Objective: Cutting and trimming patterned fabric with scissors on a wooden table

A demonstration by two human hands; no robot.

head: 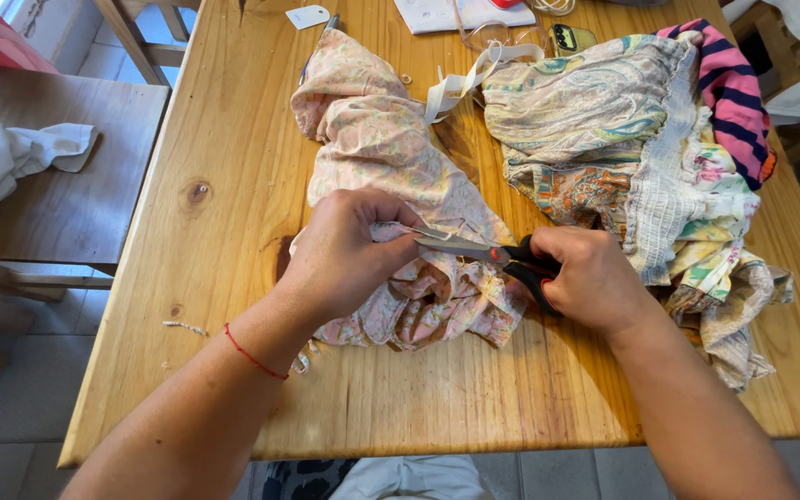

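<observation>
The person's left hand (340, 255) was closed over a fold of the pale pink floral cloth (391, 176), fingers curled and pinching a raised edge of it just in front of the knuckles. The right hand (590, 278) was wrapped through the black and red handles of a pair of scissors (488, 252), gripping them firmly, with the blades pointing across toward the left hand and their tips reaching the pinched fold. The blades looked nearly together, though I could not tell whether cloth lay between them.

The pink cloth lay bunched on the wooden table (233, 167), spreading from under both hands and running away from them toward the far edge. Around the left wrist sat a thin red string bracelet (254, 356).

Just beyond the right hand was a heap of mixed fabrics (604, 139), paisley and patchwork in greens, oranges and creams, with a pink and navy striped piece (733, 93) on its far right side. A strip of white tape or ribbon (460, 81) lay between the pink cloth and that heap, well beyond the hands. A small white tag (307, 16) rested near the far edge of the table.

Off to the left of the left hand, apart from the table, stood a lower wooden bench (67, 185) with a crumpled white cloth (11, 156) on it. A few small scraps (185, 326) lay on the table near the left forearm.
</observation>
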